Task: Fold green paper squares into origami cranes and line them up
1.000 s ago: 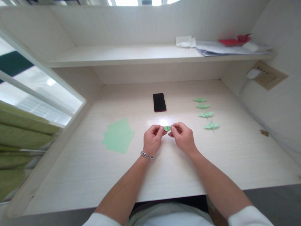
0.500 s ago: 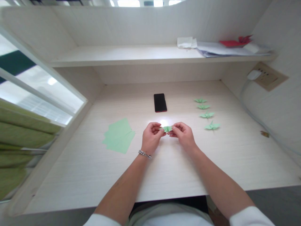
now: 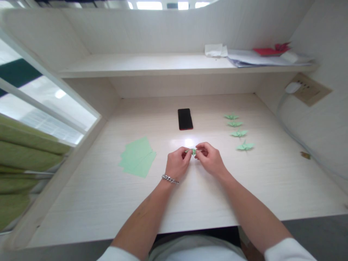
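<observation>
Between my two hands is a small green paper crane [image 3: 194, 152], mostly covered by my fingers. My left hand [image 3: 178, 162], with a chain bracelet at the wrist, pinches its left side between thumb and fingers. On the other side my right hand [image 3: 210, 158] is closed on the crane's right part. Both hands are just above the desk, in front of the phone. To the right, several finished green paper cranes [image 3: 245, 146] sit in a column with wings spread. A fanned stack of green paper sheets [image 3: 137, 157] lies left of my left hand.
A black phone [image 3: 185, 119] lies on the desk [image 3: 108, 203] beyond my hands. Papers [image 3: 250, 58] and a red folded paper [image 3: 282, 46] rest on the shelf. A white cable [image 3: 292, 132] runs from the wall socket [image 3: 312, 90] along the right side.
Both hands have shifted slightly and the left one has turned inward, its fingers now covering more of the crane. The cranes, sheets and phone stay put.
</observation>
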The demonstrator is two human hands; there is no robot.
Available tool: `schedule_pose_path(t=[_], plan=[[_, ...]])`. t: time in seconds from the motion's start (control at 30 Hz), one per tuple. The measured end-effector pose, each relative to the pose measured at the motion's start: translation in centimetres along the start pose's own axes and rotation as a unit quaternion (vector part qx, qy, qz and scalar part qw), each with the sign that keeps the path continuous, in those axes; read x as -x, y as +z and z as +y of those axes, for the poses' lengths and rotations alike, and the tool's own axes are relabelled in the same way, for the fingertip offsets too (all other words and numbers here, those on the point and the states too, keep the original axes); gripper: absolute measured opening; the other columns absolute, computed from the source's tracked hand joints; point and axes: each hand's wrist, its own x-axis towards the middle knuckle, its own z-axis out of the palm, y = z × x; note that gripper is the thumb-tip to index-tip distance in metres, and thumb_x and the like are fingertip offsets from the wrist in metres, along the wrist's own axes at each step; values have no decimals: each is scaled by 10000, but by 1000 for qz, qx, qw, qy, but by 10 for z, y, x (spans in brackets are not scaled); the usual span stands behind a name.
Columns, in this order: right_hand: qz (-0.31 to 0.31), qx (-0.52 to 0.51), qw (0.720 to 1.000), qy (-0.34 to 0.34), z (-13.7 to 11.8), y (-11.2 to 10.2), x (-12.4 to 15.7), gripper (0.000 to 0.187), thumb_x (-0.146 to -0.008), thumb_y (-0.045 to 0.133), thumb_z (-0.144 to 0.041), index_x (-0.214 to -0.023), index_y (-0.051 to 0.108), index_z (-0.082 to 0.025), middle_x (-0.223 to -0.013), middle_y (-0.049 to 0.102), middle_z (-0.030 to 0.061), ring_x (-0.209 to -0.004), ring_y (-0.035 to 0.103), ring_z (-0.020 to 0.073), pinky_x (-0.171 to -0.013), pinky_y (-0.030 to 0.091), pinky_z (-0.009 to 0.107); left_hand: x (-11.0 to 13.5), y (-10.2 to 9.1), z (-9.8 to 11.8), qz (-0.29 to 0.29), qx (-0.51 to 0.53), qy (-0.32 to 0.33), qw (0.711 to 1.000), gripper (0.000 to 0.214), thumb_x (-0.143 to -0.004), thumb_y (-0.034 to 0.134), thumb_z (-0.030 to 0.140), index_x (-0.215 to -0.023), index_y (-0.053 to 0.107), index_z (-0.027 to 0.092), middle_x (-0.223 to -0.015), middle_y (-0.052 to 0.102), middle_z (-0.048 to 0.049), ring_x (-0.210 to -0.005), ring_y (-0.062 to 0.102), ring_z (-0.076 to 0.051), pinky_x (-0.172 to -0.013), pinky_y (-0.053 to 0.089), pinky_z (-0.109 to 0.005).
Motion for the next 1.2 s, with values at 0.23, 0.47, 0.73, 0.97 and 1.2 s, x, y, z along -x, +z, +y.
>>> schedule_pose_path(t=[0.23, 0.47, 0.73, 0.97, 1.2], plan=[[-43, 221, 974, -28, -4, -6, 1, 165, -865, 486, -294, -864, 627, -209, -784, 693, 37, -718, 635, 173, -663, 435, 274, 0, 3, -2, -4, 1, 11, 1000, 241, -845, 556, 397, -845, 697, 202, -770, 728, -40, -710, 671, -166, -669, 490, -260], [-121, 224, 967, -6, -2, -16, -5, 197, -873, 466, -297, -765, 600, -202, -687, 649, 13, -642, 565, 148, -597, 358, 245, -1, 4, -4, -49, 91, -23, 994, 236, -809, 588, 415, -821, 678, 198, -752, 716, -36, -698, 668, -175, -658, 492, -267], [-149, 175, 972, -45, -5, -17, -3, 171, -865, 487, -265, -735, 579, -202, -659, 629, -5, -628, 546, 139, -605, 354, 245, 0, -4, -2, -130, 142, -59, 979, 224, -818, 564, 432, -793, 602, 212, -602, 644, 4, -534, 590, -156, -538, 416, -249], [-204, 3, 977, 54, 1, -16, -5, 278, -882, 492, -423, -740, 541, -189, -690, 636, 6, -583, 573, 126, -577, 426, 249, -3, -4, -2, -190, 214, -85, 954, 279, -837, 535, 444, -731, 557, 187, -570, 582, 15, -481, 517, -116, -485, 372, -226], [-179, -261, 936, 153, -4, -11, -5, 333, -761, 654, -478, -730, 522, -174, -610, 565, -30, -462, 466, 76, -449, 336, 197, -2, 1, 7, -174, 439, -164, 866, 316, -770, 652, 441, -720, 534, 153, -610, 544, 15, -462, 455, -61, -434, 312, -191]])
